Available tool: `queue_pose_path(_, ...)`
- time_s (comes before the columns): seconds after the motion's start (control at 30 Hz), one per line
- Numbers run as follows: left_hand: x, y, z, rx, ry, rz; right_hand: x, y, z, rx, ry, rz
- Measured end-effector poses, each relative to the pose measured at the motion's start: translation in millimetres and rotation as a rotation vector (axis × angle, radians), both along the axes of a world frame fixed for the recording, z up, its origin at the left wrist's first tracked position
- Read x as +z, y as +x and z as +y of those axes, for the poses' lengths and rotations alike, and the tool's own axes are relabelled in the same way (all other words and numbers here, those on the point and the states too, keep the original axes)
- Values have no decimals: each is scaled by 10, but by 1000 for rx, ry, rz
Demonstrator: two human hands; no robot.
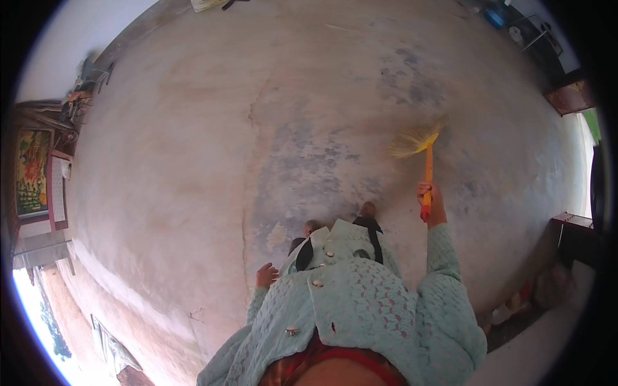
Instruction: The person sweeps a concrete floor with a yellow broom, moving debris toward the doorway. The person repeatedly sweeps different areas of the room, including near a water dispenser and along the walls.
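Note:
My right hand (434,198) is closed around the orange handle of a broom (429,168), near its red end. The broom's yellow bristles (415,141) fan out beyond the hand, low over the worn concrete floor or touching it; I cannot tell which. On the left, my left hand (266,275) hangs beside the hem of my pale green jacket, away from the broom. Its fingers look loosely bent and apart, with nothing seen in them.
Bare concrete floor (174,148) with dark worn patches and a long crack spreads around my feet. A framed colourful panel (33,172) stands at the left wall. A blue container (496,18) sits at the far right, and a reddish-brown box (571,96) at the right edge.

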State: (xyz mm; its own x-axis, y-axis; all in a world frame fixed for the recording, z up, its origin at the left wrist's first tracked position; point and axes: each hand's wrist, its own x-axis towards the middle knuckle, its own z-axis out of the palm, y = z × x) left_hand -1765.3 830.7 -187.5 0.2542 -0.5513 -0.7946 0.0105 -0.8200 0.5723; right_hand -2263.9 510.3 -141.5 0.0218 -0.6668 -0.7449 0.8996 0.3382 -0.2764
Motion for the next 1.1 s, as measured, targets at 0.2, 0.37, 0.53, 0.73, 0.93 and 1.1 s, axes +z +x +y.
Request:
queue_pose_path(0.2, -374, 0, 225, -32, -64, -2, 326, -16, 597, 270, -44, -104)
queue_pose_path(0.37, -332, -78, 56, 119, 107, 37, 479, 567, 843, 404, -17, -392)
queue_pose_path(0.53, -70, -36, 26, 148, 132, 88, -162, 1290, 665, 572, 55, -736)
queue_pose_path(0.73, -36, 93, 271, 401, 183, 161, -935, 1913, 398, 509, 267, -886)
queue_pose_path(0.93, 129, 2, 244, 341, 97, 145, -968, 937, 182, 163, 139, -705)
queue_pose_path(1.1, 16, 7, 98, 159, 27, 107, -876, -14, 6, -8, -6, -433)
